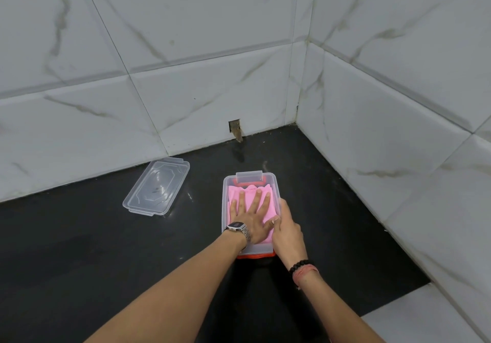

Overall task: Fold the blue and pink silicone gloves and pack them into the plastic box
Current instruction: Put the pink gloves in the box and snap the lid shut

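A clear plastic box [225, 204] with orange clips stands on the black counter, a little right of centre. A folded pink silicone glove [235, 193] lies inside it. My left hand [252, 216] rests flat on the pink glove with the fingers spread, pressing down. My right hand [288, 232] grips the box's right wall near the front corner. No blue glove shows; whatever lies under the pink one is hidden.
The box's clear lid [156, 187] lies on the black counter [93, 236] to the left, near the back wall. White marble tiled walls [186, 90] close the back and the right side. A small hole [235, 127] breaks the back wall's base.
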